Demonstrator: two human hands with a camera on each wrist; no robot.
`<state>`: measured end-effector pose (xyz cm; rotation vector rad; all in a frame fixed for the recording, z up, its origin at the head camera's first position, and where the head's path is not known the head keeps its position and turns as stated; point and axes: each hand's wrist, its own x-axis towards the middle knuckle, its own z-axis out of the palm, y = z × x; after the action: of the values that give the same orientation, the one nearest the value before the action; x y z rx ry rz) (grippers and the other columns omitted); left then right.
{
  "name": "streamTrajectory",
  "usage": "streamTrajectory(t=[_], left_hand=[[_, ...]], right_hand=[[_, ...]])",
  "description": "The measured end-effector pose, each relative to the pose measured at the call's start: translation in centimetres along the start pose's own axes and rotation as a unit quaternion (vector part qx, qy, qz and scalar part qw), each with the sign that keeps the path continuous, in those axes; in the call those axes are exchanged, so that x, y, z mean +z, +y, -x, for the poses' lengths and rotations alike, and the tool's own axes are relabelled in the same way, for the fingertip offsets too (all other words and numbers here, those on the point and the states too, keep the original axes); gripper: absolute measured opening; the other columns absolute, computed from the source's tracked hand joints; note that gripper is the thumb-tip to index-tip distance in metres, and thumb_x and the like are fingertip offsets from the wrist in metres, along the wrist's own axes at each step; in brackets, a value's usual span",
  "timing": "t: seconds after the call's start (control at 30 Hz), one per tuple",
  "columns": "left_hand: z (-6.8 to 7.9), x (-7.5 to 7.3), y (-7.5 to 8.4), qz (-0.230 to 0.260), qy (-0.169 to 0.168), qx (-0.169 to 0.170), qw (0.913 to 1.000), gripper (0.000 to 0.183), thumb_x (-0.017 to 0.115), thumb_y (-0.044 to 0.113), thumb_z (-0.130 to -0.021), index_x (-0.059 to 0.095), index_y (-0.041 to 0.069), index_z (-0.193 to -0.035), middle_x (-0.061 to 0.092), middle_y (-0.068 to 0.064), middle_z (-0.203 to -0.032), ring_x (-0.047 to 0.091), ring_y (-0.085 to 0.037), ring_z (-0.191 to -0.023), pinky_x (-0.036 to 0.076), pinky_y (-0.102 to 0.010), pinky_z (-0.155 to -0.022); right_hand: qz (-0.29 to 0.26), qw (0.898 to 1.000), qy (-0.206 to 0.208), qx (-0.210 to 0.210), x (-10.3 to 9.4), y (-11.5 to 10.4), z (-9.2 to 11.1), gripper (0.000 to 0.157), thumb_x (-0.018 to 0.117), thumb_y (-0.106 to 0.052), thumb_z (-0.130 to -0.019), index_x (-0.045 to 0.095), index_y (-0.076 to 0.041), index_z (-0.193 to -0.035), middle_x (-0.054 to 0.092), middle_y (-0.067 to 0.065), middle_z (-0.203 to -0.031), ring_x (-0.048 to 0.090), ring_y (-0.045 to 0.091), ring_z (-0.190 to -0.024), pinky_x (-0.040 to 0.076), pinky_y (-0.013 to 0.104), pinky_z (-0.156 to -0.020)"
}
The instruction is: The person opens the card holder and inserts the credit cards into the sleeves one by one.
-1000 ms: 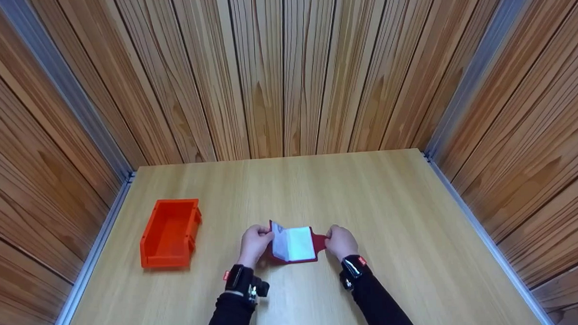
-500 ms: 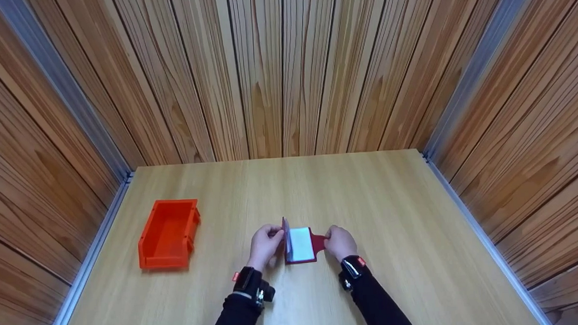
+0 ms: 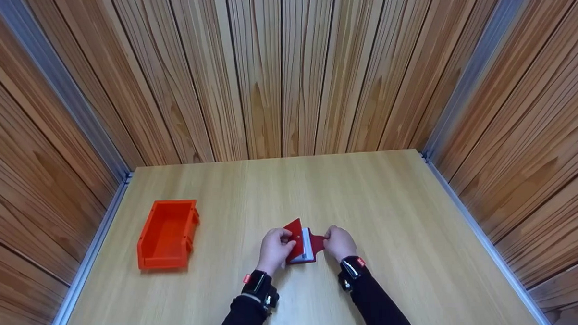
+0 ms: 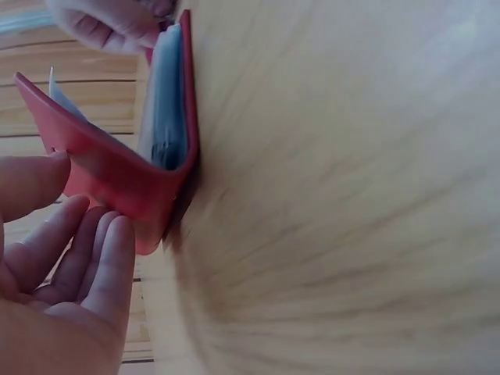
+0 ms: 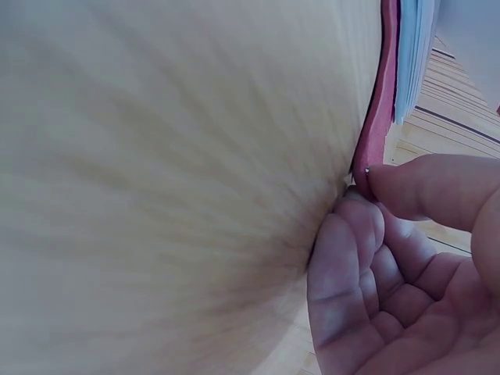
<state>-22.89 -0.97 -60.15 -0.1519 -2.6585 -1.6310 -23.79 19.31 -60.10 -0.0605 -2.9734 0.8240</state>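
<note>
A small red card holder (image 3: 295, 237) with clear plastic sleeves (image 3: 307, 246) lies part-way folded in the middle of the table. My left hand (image 3: 274, 249) holds its raised cover, thumb and fingertips at the outer face close to a small snap, as the left wrist view shows (image 4: 70, 273). At the opposite side my right hand (image 3: 340, 242) pinches the closure tab (image 3: 318, 242) between thumb and fingers. In the right wrist view the thumb (image 5: 430, 183) sits by the tab's metal snap, and the fingers curl beneath, close to the table.
An orange-red open bin (image 3: 169, 234) stands on the wooden table (image 3: 367, 193) to the left of my hands. Wood-plank walls (image 3: 262, 77) enclose the back and both sides, with metal rails (image 3: 484, 232) along the side edges.
My left hand has moved right, swinging the card holder's cover up and over toward the sleeves, so its red outer face now shows. My right hand has stayed at the tab.
</note>
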Motion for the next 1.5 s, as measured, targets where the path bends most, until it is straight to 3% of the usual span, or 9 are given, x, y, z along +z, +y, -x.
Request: streamTrajectory(t=[0.13, 0.3, 0.47, 0.63, 1.07, 1.3, 1.5], left_hand=[[0.0, 0.5, -0.1, -0.062, 0.009, 0.048, 0.9969, 0.019, 0.077, 0.003, -0.082, 0.07, 0.0, -0.099, 0.062, -0.007, -0.094, 0.059, -0.022, -0.089, 0.05, -0.038, -0.082], [0.0, 1.2, -0.3, -0.127, 0.034, 0.122, 0.9838, 0.017, 0.08, 0.001, -0.076, 0.07, -0.001, -0.09, 0.063, -0.009, -0.088, 0.061, -0.026, -0.086, 0.049, -0.039, -0.081], [0.0, 1.7, -0.3, -0.15, 0.046, 0.15, 0.9762, 0.016, 0.08, 0.0, -0.073, 0.069, -0.001, -0.085, 0.06, -0.009, -0.084, 0.059, -0.026, -0.083, 0.048, -0.04, -0.079], [0.0, 2.1, -0.6, -0.171, 0.052, 0.16, 0.9709, 0.016, 0.082, 0.002, -0.072, 0.07, 0.0, -0.083, 0.058, -0.008, -0.084, 0.058, -0.029, -0.083, 0.047, -0.04, -0.078], [-0.2, 2.2, -0.8, -0.195, 0.037, 0.159, 0.967, 0.017, 0.084, 0.005, -0.072, 0.069, 0.003, -0.081, 0.059, -0.008, -0.087, 0.058, -0.029, -0.083, 0.048, -0.041, -0.077], [-0.3, 2.1, -0.9, -0.2, 0.036, 0.163, 0.9654, 0.017, 0.085, 0.006, -0.071, 0.071, 0.003, -0.081, 0.061, -0.009, -0.087, 0.06, -0.029, -0.083, 0.048, -0.041, -0.077], [-0.4, 1.9, -0.9, -0.187, 0.031, 0.157, 0.9692, 0.018, 0.085, 0.007, -0.071, 0.072, 0.003, -0.082, 0.061, -0.008, -0.087, 0.06, -0.028, -0.084, 0.048, -0.041, -0.079]], right_hand=[[-0.004, 1.0, -0.001, 0.0, 0.0, -0.1, 0.0, 0.011, 0.069, -0.004, -0.077, 0.059, -0.007, -0.076, 0.062, 0.006, -0.075, 0.059, 0.026, -0.073, 0.048, 0.041, -0.066], [-0.005, 1.0, 0.003, -0.005, -0.1, -0.2, 0.0, 0.011, 0.07, -0.004, -0.077, 0.059, -0.007, -0.076, 0.063, 0.007, -0.075, 0.061, 0.026, -0.073, 0.048, 0.042, -0.066], [-0.007, 1.0, 0.002, 0.0, -0.1, -0.2, 0.1, 0.011, 0.07, -0.004, -0.078, 0.06, -0.007, -0.076, 0.063, 0.006, -0.076, 0.061, 0.026, -0.074, 0.048, 0.042, -0.067], [-0.007, 1.0, 0.001, -0.003, -0.1, -0.2, 0.1, 0.009, 0.069, -0.003, -0.078, 0.06, -0.006, -0.077, 0.063, 0.006, -0.076, 0.061, 0.026, -0.075, 0.049, 0.043, -0.068], [-0.004, 1.0, 0.006, -0.01, 0.0, 0.0, 0.2, 0.009, 0.068, -0.004, -0.078, 0.06, -0.006, -0.077, 0.062, 0.006, -0.076, 0.061, 0.027, -0.074, 0.049, 0.043, -0.068], [-0.037, 0.999, -0.023, 0.02, -0.5, 0.1, 0.0, 0.008, 0.069, -0.004, -0.08, 0.061, -0.006, -0.079, 0.061, 0.004, -0.075, 0.058, 0.023, -0.073, 0.047, 0.039, -0.068], [-0.079, 0.995, -0.044, 0.051, -1.2, 0.3, -0.1, 0.011, 0.069, -0.008, -0.084, 0.061, -0.006, -0.078, 0.057, 0.001, -0.07, 0.053, 0.017, -0.065, 0.043, 0.03, -0.06]])
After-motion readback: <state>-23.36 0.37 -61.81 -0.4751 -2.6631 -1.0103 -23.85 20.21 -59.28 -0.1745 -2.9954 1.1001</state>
